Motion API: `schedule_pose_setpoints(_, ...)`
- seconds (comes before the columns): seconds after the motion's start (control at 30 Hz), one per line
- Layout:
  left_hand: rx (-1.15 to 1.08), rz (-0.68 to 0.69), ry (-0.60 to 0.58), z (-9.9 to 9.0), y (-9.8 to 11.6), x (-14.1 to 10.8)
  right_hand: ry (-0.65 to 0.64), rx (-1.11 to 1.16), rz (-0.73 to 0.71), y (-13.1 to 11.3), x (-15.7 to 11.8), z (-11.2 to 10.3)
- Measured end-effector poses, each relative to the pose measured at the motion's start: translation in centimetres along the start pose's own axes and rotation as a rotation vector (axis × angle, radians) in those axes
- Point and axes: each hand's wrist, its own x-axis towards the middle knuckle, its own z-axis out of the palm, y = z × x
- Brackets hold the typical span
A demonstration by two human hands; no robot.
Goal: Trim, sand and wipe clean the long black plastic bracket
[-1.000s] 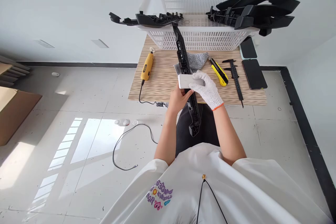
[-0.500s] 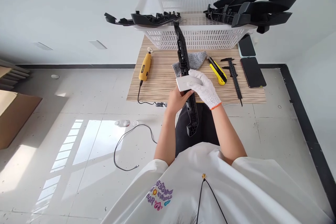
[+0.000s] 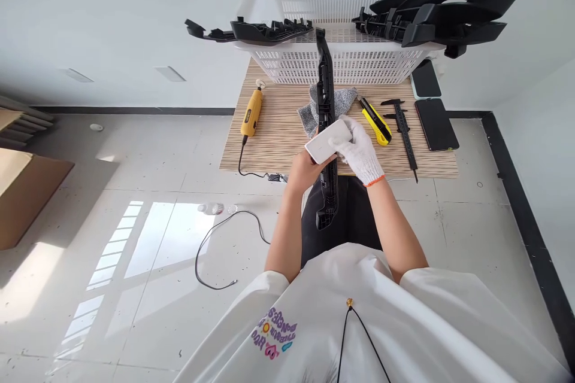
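Observation:
A long black plastic trim part (image 3: 326,75) stands lengthwise in front of me, ribs and clips along it. My bare left hand (image 3: 304,172) is closed around its middle, the thumb lying across it; the other fingers are mostly hidden. In my right hand (image 3: 360,152), which wears a white knit glove with an orange cuff, is a flat white rectangular piece (image 3: 324,142). This piece lies slanted over the black part, covering some of it and part of my left hand. Whether it touches the part I cannot tell. Behind the part is a crumpled grey cloth (image 3: 345,99).
On the slatted tabletop (image 3: 283,131) lie a yellow corded rotary tool (image 3: 252,112), a yellow utility knife (image 3: 377,122), black calipers (image 3: 404,134) and two phones, the nearer one black (image 3: 435,124). A white basket (image 3: 287,66) with more black parts (image 3: 449,15) stands behind.
The black part has turned more upright, its far end swinging right and its near end slightly left. The white piece has tilted, its right end higher. My gloved hand has shifted slightly right.

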Motion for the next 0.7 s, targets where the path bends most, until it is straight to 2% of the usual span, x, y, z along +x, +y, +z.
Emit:
schedule_pose_setpoints(0.13, -0.041, -0.024, -0.026, 0.14, 0.06, -0.08, 0.332, 0.222, -0.043, -0.51, 0.44, 0.23)
schedule_pose_setpoints(0.17, -0.052, -0.020, -0.026, 0.17, 0.04, -0.09, 0.362, 0.264, -0.057, -0.58, 0.55, 0.22)
schedule_pose_setpoints(0.2, -0.062, -0.018, -0.022, 0.18, 0.02, -0.10, 0.340, 0.279, -0.051, -0.62, 0.62, 0.19)
schedule_pose_setpoints(0.3, -0.095, -0.027, -0.019, 0.17, -0.02, -0.10, 0.122, 0.185, 0.029, -0.62, 0.63, 0.11)
schedule_pose_setpoints(0.33, -0.105, -0.030, -0.024, 0.16, -0.02, -0.09, 0.102, 0.160, 0.032, -0.62, 0.59, 0.12)
schedule_pose_setpoints(0.47, -0.182, -0.047, -0.062, 0.14, -0.05, -0.08, 0.244, 0.177, -0.047, -0.86, 0.47, 0.32)
schedule_pose_setpoints(0.6, -0.225, -0.060, -0.064, 0.17, -0.21, -0.04, 0.128, 0.059, 0.016, -1.08, 0.45, 0.48)
schedule_pose_setpoints(0.7, -0.249, -0.054, -0.089, 0.19, -0.35, 0.05, 0.250, 0.100, -0.023, -1.06, 0.53, 0.49)
